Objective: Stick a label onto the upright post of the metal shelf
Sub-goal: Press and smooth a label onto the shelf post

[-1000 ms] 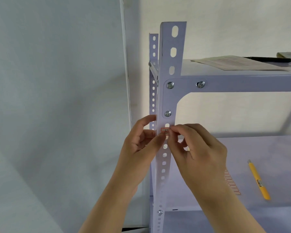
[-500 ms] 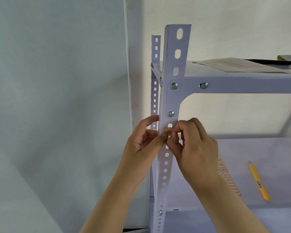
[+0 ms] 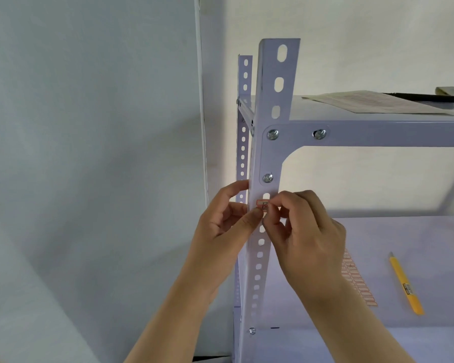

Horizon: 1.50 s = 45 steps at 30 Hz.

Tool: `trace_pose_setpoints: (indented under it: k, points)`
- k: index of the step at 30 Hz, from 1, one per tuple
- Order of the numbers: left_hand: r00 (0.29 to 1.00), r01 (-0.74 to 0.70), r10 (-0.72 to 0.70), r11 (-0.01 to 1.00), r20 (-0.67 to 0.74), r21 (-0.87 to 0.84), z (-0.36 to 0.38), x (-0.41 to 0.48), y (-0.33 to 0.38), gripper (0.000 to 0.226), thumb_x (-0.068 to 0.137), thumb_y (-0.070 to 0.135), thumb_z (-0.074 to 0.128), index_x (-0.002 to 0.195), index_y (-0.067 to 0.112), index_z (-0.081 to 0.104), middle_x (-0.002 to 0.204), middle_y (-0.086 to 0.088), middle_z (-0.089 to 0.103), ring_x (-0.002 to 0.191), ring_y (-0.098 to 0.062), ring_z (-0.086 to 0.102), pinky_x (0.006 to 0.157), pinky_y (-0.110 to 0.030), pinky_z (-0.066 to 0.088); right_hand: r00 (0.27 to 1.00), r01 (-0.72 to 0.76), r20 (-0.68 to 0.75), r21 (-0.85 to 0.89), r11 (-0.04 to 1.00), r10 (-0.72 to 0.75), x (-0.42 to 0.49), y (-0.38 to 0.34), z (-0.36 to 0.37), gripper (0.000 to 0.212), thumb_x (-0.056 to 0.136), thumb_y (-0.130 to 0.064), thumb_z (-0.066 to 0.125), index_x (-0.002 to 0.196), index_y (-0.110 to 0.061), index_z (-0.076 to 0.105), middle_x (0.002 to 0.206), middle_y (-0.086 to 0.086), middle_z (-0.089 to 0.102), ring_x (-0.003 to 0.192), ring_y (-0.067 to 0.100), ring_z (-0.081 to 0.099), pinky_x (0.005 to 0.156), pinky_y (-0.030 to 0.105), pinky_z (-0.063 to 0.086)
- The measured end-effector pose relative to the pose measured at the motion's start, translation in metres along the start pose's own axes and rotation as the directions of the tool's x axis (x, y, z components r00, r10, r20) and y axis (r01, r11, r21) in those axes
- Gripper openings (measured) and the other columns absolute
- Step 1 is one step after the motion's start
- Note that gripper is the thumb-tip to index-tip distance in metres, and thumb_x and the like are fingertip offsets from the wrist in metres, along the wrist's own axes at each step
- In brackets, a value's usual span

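Observation:
The pale lilac upright post (image 3: 277, 100) of the metal shelf stands in the middle, perforated with holes. A small white label (image 3: 260, 204) with a red border and handwriting lies on its front face, just below a bolt. My left hand (image 3: 224, 222) wraps the post's left edge, its index finger hooked behind and its thumb tip pressing at the label's lower edge. My right hand (image 3: 308, 229) comes in from the right, with thumb and fingertips pinched at the label's right end, which they partly hide.
A sheet of red-bordered labels (image 3: 358, 282) and a yellow utility knife (image 3: 405, 284) lie on the lower shelf. On the top shelf are a paper sheet (image 3: 375, 102) and a black pen (image 3: 425, 97). A rear post (image 3: 244, 106) and the wall stand behind.
My right hand's fingers have curled in tighter at the label's right end. My left thumb stays on the label. The view has shifted slightly.

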<state>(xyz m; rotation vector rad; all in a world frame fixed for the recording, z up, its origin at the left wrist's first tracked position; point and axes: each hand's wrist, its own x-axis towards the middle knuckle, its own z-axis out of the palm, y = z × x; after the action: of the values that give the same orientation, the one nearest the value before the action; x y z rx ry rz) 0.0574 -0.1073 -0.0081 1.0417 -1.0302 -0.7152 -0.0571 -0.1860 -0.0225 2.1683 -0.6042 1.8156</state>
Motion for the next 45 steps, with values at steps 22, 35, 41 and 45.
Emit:
trace_pose_setpoints:
  k: [22,35,41,45]
  points:
    - [1.000,-0.003,0.003,0.999,-0.011,0.040,-0.001,0.000,-0.003,0.035,0.092,0.016,0.066,0.122,0.034,0.066,0.096,-0.022,0.070,0.086,-0.015,0.072,0.085,-0.027,0.058,0.999,-0.049,0.031,0.128,0.991,0.045,-0.002,0.003,-0.008,0.012,0.089,-0.011,0.071,0.095,-0.002,0.076,0.086,0.010,0.074,0.051,0.015,0.060,0.045,0.027,0.051]
    - [0.999,-0.036,0.040,0.995,-0.036,0.091,-0.004,0.001,-0.007,0.039,0.092,0.016,0.068,0.127,0.034,0.064,0.103,-0.016,0.075,0.098,-0.026,0.074,0.096,-0.040,0.058,0.991,-0.080,0.124,0.223,0.972,0.053,-0.002,0.000,-0.007,0.008,0.093,-0.009,0.058,0.091,-0.003,0.063,0.087,0.012,0.066,0.073,0.016,0.056,0.060,0.024,0.049]
    - [0.999,-0.034,0.039,0.990,-0.032,0.134,-0.004,0.000,-0.005,0.040,0.093,0.014,0.067,0.128,0.034,0.064,0.101,-0.007,0.078,0.097,-0.021,0.075,0.094,-0.040,0.059,0.987,-0.097,0.147,0.248,0.964,0.062,-0.006,-0.001,-0.008,0.001,0.094,-0.009,0.056,0.095,-0.010,0.056,0.091,0.012,0.065,0.080,0.013,0.053,0.068,0.020,0.048]
    - [0.998,-0.044,0.052,0.985,-0.042,0.166,-0.003,-0.001,-0.005,0.040,0.093,0.016,0.068,0.128,0.037,0.063,0.102,-0.006,0.078,0.096,-0.020,0.075,0.092,-0.037,0.059,0.980,-0.140,0.168,0.225,0.964,0.103,-0.009,-0.003,-0.009,0.009,0.093,-0.009,0.056,0.088,-0.003,0.062,0.090,0.012,0.064,0.081,0.012,0.052,0.073,0.015,0.045]
